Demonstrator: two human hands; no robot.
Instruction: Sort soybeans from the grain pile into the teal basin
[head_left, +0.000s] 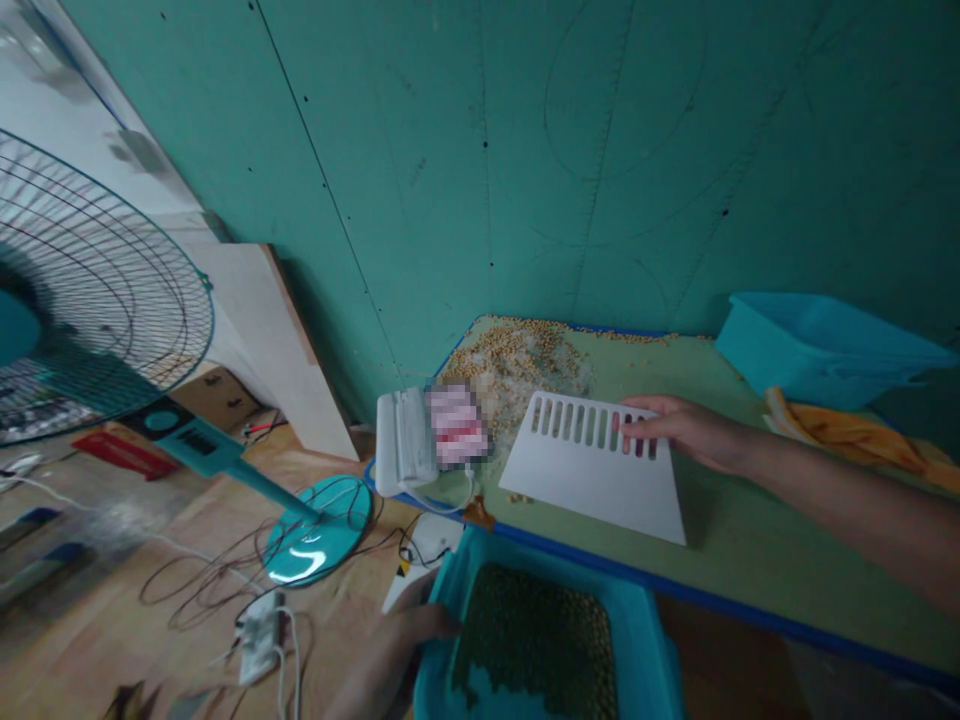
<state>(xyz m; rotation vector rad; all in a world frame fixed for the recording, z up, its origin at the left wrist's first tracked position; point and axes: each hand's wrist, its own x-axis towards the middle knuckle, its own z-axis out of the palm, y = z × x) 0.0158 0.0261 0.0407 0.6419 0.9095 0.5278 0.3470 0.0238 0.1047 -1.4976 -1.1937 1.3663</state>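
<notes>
My right hand (pixel 671 430) reaches in from the right and rests with fingers stretched flat on a white slotted scraper board (pixel 592 480) lying on the green table (pixel 750 540). Beyond the board lies a pile of yellowish beans mixed with white grains (pixel 517 365) at the table's far left corner. My left hand (pixel 409 635) grips the left rim of a teal tub (pixel 645 650) held below the table's front edge. The tub holds dark green beans (pixel 536 645).
A white device (pixel 409 440) sits at the table's left edge. A second teal tub (pixel 817 345) and an orange cloth (pixel 847 435) lie at the back right. A teal standing fan (pixel 97 300), its round base (pixel 319 530), cables and a power strip (pixel 262 635) occupy the floor on the left.
</notes>
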